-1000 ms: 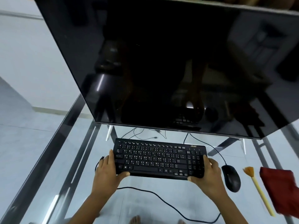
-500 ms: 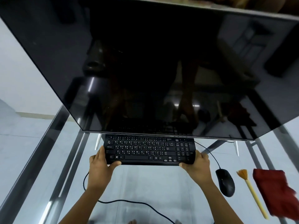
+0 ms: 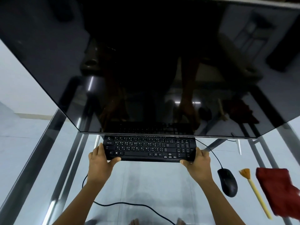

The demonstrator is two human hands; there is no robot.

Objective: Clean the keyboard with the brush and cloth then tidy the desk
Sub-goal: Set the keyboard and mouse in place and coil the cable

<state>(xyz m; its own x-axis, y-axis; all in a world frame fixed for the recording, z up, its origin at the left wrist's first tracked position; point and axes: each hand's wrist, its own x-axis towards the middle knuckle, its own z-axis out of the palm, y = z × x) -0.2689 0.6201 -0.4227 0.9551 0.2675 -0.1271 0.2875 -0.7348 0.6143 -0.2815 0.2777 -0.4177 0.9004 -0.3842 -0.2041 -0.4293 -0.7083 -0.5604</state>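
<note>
Glass desk [image 3: 146, 184] | keyboard [image 3: 149, 147] now farther back, top edge under monitor [image 3: 146, 62] | left hand [image 3: 100, 161] and right hand [image 3: 198, 163] grip its ends | brush [image 3: 253, 190], cloth [image 3: 279, 190] right.

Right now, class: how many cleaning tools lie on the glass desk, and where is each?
2. The brush lies right of the mouse; the red cloth lies right of the brush, at the frame edge. More may lie outside the view.
</note>
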